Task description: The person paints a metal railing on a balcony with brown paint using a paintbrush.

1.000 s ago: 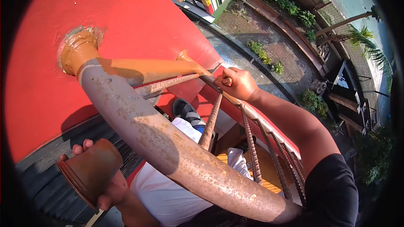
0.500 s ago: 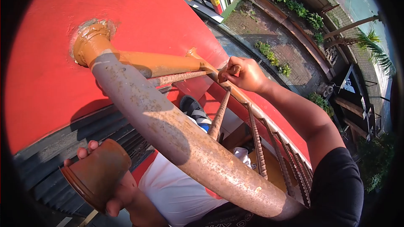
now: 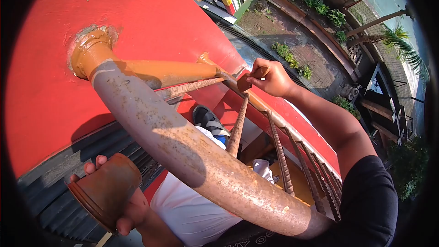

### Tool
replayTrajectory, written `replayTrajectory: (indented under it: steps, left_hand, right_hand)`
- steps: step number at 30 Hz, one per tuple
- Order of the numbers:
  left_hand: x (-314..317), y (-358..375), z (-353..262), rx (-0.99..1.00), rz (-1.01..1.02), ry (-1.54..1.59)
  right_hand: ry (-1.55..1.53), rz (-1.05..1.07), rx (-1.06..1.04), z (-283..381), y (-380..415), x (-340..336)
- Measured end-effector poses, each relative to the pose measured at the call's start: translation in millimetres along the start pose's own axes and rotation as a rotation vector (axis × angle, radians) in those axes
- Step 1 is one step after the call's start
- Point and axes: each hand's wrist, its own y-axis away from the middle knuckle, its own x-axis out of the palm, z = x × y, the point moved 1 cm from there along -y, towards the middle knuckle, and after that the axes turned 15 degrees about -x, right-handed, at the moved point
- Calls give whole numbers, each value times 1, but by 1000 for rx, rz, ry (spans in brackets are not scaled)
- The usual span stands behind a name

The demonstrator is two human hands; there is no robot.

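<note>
My right hand (image 3: pixel 273 77) pinches a small brush (image 3: pixel 245 83) by its short handle. The brush tip rests on the thin far rail (image 3: pixel 263 105), where a ribbed steel rung (image 3: pixel 238 128) meets it. That rail's upper stretch (image 3: pixel 169 71) is coated orange-brown up to the red wall. My left hand (image 3: pixel 129 208) grips a rust-brown can (image 3: pixel 106 191) at the lower left, below the thick rusty pipe (image 3: pixel 183 151). The pipe's top end and wall flange (image 3: pixel 89 50) are orange-brown too.
The red wall (image 3: pixel 114 9) fills the upper left, with dark slats (image 3: pixel 55 187) beneath it. Several ribbed rungs (image 3: pixel 283 164) run between pipe and rail. My shoe (image 3: pixel 206 120) and white trousers (image 3: pixel 187 210) show below. Far down lie a paved yard and plants (image 3: pixel 283 52).
My right hand has loosened from a fist around the rail to a fingertip hold on the brush, slightly higher. The can and left hand stay put; the view shifted a little.
</note>
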Motion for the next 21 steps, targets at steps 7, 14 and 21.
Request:
replayTrajectory:
  steps: [7,14,21]
  left_hand:
    - [-5,-1,9,23,-2,-83]
    - [-10,3,10,46,84,-77]
    - [-13,10,9,12,151,4]
  right_hand:
    - [55,25,97,-24,16,-3]
    - [228,249,3,9,-1,-56]
    - [224,102,13,11,-29,-24]
